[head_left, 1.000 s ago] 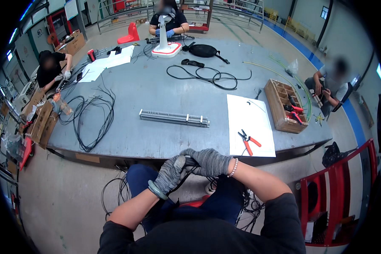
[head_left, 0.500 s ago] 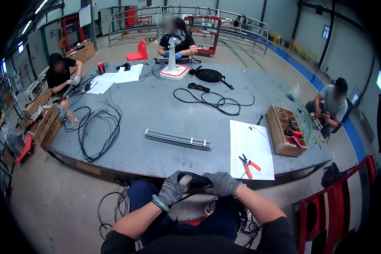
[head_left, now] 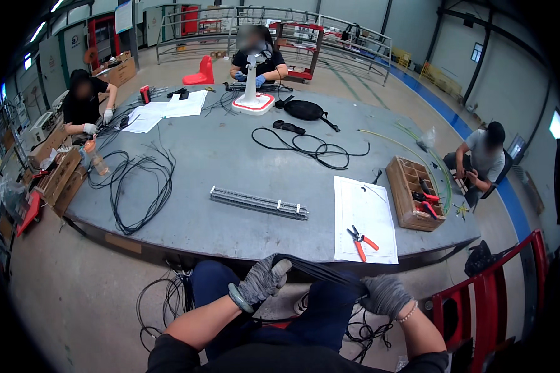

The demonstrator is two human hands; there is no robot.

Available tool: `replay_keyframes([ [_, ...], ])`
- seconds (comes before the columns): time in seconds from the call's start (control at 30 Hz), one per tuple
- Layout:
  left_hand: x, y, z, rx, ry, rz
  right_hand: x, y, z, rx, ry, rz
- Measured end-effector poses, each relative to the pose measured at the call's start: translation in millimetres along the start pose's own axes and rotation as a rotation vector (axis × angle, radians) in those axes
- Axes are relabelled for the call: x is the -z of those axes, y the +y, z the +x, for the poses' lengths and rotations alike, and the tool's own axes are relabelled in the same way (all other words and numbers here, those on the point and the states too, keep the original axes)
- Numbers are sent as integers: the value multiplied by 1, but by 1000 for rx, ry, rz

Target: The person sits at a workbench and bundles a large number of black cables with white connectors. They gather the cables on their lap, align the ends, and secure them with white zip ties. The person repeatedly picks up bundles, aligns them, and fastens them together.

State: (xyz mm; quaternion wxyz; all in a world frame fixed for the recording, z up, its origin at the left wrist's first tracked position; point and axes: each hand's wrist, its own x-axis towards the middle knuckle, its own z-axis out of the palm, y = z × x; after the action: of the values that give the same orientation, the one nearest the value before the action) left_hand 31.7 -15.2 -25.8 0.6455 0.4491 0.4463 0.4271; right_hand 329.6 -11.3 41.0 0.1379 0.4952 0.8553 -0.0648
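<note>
Table (head_left: pixel 230 158): grey, in a workshop; room corners cut off by the black rim.
Bundle (head_left: pixel 323 271): black cables, stretched between both hands above the lap, near side of table; strands blur together, ends not traceable.
Left hand (head_left: pixel 261 283): grey glove, fingers closed round bundle's left part; fingertips mostly hidden.
Right hand (head_left: pixel 387 296): grey glove, fingers curled on bundle's right part; fingertips out of sight, grip tightness can't tell.
Rail (head_left: pixel 259 202): grey, slotted look, mid-table; fine detail too small.
Pliers (head_left: pixel 363 243): red handles, on the paper (head_left: pixel 348 211), near right.
Box (head_left: pixel 397 205): wooden, right; tools inside overlap.
Coil (head_left: pixel 128 230): black cable, left.
Lamp (head_left: pixel 251 93): white, far side, partly covers a co-worker (head_left: pixel 275 67).
Floor cables (head_left: pixel 140 311): near left, partly behind a leg.
</note>
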Motion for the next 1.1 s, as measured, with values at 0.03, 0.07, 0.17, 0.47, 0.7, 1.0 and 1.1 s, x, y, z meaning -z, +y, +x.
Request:
replay_keyframes([
  [0.03, -3, -5, 2, -8, -43, 32, -27, 8, -9, -16, -43, 74],
  [0.07, -3, -11, 3, -106, -19, 190, -40, 6, -10, -14, -91, 169],
  [0.17, -5, -22, 6, -127, 22, 357, -66, -16, -8, 57, -67, 533],
  [0.47, 3, -33, 6, -268, 200, 655, -44, -77, 86, 73, 252, 339],
  [0.7, -1, -22, 1, -99, 141, 725, -21, -92, 125, 287, 86, 305],
  [1.0, 0, -22, 3, -289, 111, 932, -1, -92, 120, 291, 28, 233],
  [1.1, -9, -26, -3, -23, 286, 818, -10, -91, 122, 293, 33, 255],
])
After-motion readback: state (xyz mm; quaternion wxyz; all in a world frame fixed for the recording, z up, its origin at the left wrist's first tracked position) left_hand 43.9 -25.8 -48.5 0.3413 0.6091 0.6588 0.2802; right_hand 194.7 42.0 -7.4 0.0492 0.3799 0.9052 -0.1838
